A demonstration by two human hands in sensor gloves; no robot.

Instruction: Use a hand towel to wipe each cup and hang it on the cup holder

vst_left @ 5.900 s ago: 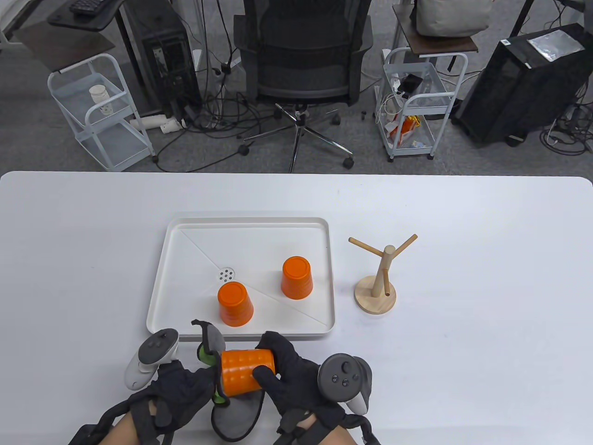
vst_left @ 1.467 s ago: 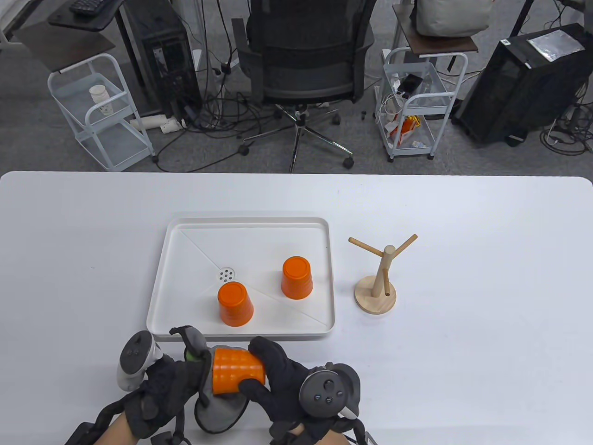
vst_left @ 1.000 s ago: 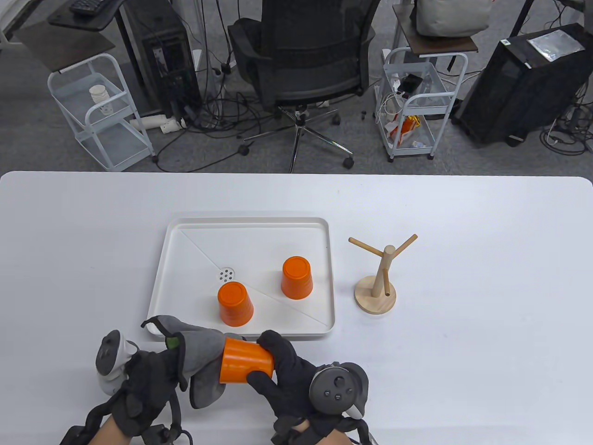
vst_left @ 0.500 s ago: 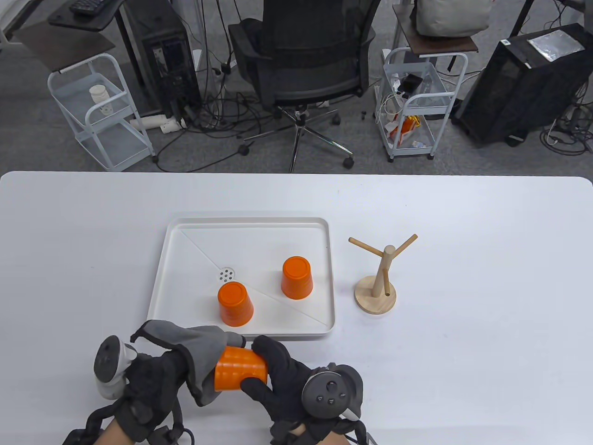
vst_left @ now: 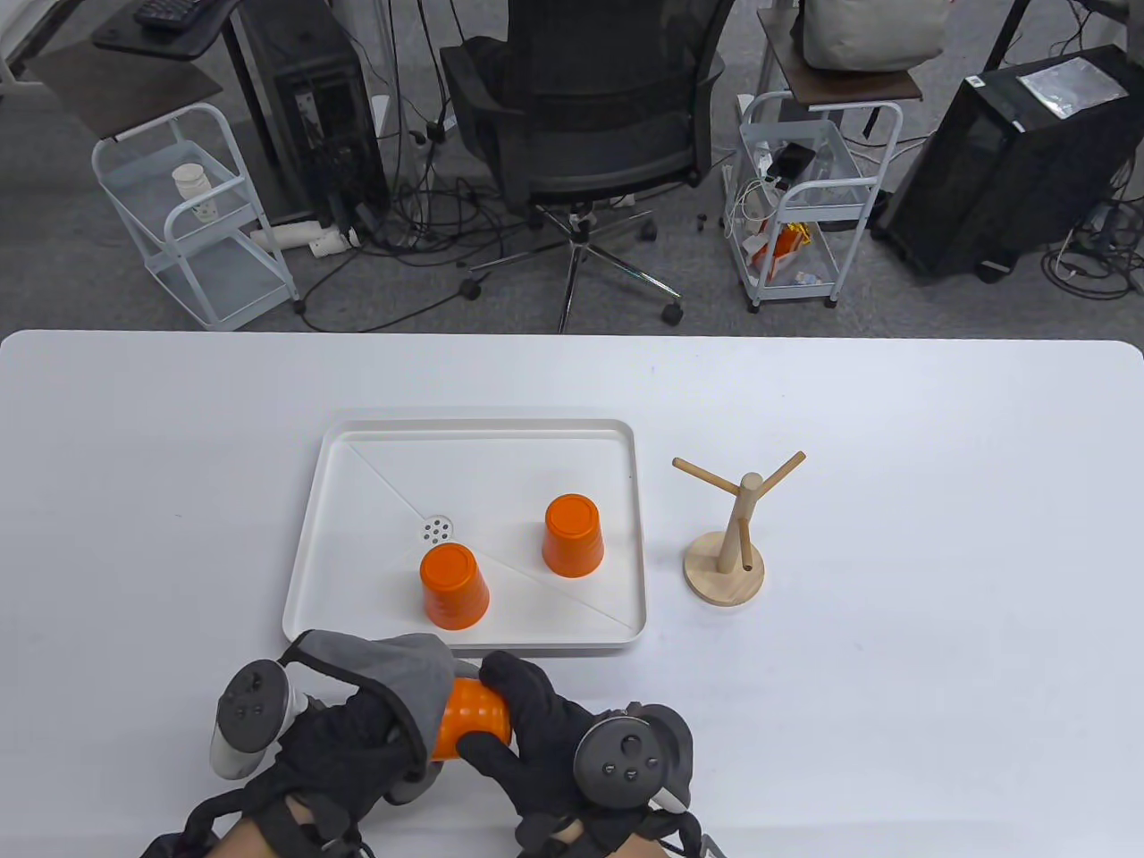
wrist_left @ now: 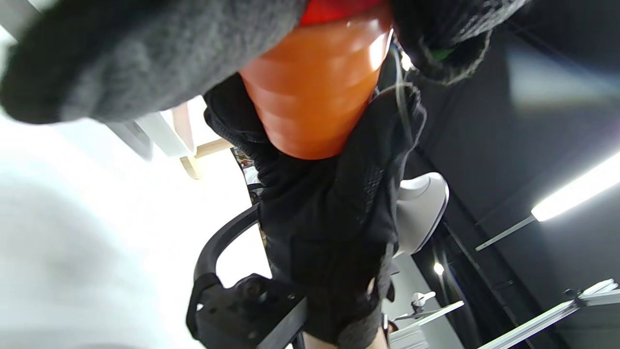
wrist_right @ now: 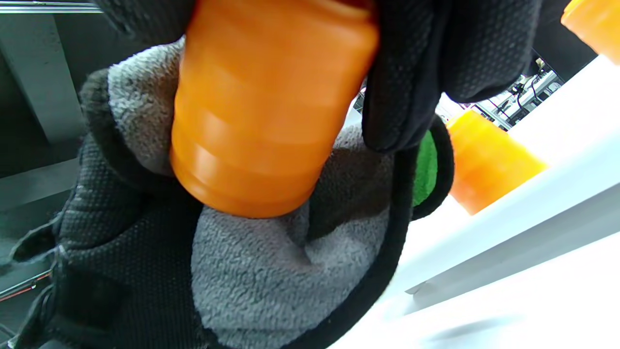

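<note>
I see my right hand (vst_left: 536,733) curled round the ribbed orange plastic cup (vst_left: 472,731), which lies on its side between both hands. My left hand (vst_left: 344,751) grips the grey fleece hand towel (vst_left: 393,666), wrapped over the cup's left end. Just beyond my grip sits the white rectangular tray (vst_left: 465,636) holding two upturned orange cups (vst_left: 455,585) (vst_left: 573,534). Further right, well apart, stands the wooden cup holder (vst_left: 733,536), its pegs bare.
</note>
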